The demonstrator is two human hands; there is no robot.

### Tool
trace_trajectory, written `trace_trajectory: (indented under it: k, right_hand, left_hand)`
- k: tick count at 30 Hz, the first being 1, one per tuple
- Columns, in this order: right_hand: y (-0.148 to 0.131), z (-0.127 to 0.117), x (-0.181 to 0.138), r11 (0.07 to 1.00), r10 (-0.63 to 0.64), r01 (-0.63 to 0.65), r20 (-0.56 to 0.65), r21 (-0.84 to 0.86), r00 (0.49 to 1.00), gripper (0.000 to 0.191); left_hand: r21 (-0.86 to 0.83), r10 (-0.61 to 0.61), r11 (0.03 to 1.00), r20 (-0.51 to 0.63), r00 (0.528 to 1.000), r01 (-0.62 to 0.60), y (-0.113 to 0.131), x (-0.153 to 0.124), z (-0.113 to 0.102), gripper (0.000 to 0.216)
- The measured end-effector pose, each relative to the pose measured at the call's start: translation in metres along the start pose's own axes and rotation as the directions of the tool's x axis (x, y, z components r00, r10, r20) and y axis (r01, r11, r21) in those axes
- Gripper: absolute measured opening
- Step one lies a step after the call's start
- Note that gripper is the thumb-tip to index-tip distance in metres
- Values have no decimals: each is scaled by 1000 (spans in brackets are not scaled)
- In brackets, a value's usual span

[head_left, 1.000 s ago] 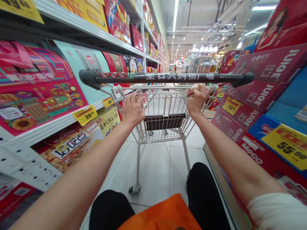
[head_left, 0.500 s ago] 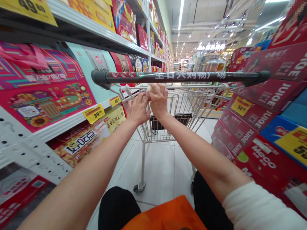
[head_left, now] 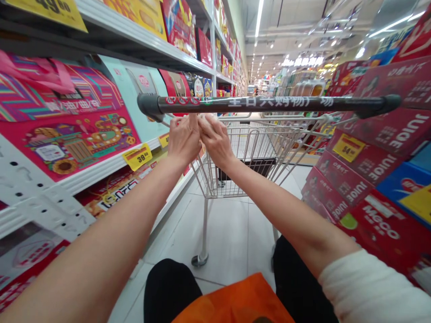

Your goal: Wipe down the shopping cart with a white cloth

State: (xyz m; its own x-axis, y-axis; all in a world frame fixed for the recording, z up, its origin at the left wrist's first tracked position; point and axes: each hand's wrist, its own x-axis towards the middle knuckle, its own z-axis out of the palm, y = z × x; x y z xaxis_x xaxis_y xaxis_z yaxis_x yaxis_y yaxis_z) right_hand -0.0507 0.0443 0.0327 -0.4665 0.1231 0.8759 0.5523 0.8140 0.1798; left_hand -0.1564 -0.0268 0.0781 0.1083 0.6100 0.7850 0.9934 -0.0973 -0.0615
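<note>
My left hand (head_left: 183, 139) and my right hand (head_left: 215, 140) meet just under the left part of the shopping cart's black handle bar (head_left: 269, 104). The fingers of both are curled and pinched together around a small pale thing (head_left: 204, 118) that I cannot make out. Their fingertips touch, close to the wire rim of the cart basket (head_left: 269, 134). A dark flap (head_left: 251, 165) lies inside the basket. An orange bag (head_left: 235, 303) sits at my lap, between my black trouser legs.
Shelves of colourful gift boxes (head_left: 67, 130) with a yellow 39.80 price tag (head_left: 137, 156) run close along the left. Stacked red juice cartons (head_left: 370, 134) line the right. The pale tiled aisle floor (head_left: 229, 233) runs ahead under the cart.
My right hand left the right side of the cart's rim and came across to my left hand. Both hands then rose closer to the handle bar, and the view shifted right.
</note>
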Motion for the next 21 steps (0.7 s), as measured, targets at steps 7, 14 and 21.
trace_trajectory:
  k: [7, 14, 21]
  right_hand:
    - [10, -4, -7, 996, -67, 75, 137, -53, 988, 41]
    - [40, -27, -34, 980, 177, -162, 138, -113, 974, 42]
    - [34, -14, -42, 935, 329, -332, -48, -125, 943, 47]
  left_hand:
    - [-14, -26, 1000, 52, 998, 26, 6, 0, -7, 49]
    - [-11, 34, 999, 83, 996, -33, 6, -29, -4, 67]
    - [-44, 40, 998, 161, 986, -33, 7, -44, 20, 67]
